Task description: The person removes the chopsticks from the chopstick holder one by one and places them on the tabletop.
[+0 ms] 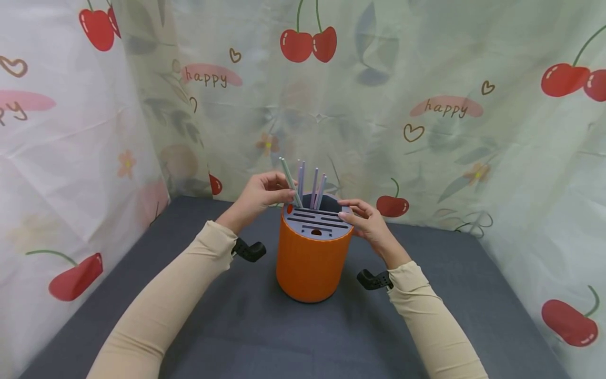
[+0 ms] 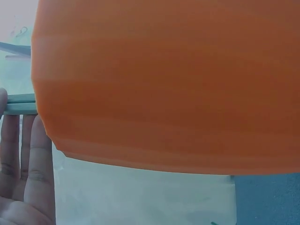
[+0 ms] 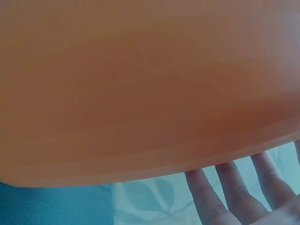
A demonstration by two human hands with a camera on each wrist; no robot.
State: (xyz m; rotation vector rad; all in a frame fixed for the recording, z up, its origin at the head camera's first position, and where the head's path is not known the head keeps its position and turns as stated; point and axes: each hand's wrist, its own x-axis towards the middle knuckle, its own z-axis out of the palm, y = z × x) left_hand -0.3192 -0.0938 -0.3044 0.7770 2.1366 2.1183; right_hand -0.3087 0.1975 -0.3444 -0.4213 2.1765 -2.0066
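From the head camera, an orange holder (image 1: 310, 260) stands upright in the middle of a dark grey table (image 1: 236, 331); its grey slotted top (image 1: 316, 221) faces the person, and several pale straws (image 1: 307, 184) rise from the well at its back. The left hand (image 1: 258, 197) is at the holder's upper left rim, its fingers curled about the greenish straw (image 1: 290, 181) nearest it; the right hand (image 1: 371, 223) rests against the right rim, fingers relaxed and gripping nothing, though the fingertips are partly hidden behind the top edge. Both sleeves are beige; a black mount sits at each wrist. Cloth printed with cherries, hearts and the word "happy" hangs on three sides, closing in the table.

In the left wrist view the holder's orange wall (image 2: 164, 79) fills nearly everything, blurred and cut off at every edge but the lower one; at the left margin the fingers (image 2: 28, 154) lie beside two greenish straws (image 2: 18, 104) that cross above them, a closeness the head view only hints at; the thumb is barely in view.

In the right wrist view the orange wall (image 3: 140, 89) again swamps the picture, out of focus; three straight fingers (image 3: 234, 192) reach up to its curved edge at the lower right, and whether they press it I cannot tell; a strip of blue-grey table (image 3: 51, 204) shows at the lower left, with leaf-printed cloth behind.
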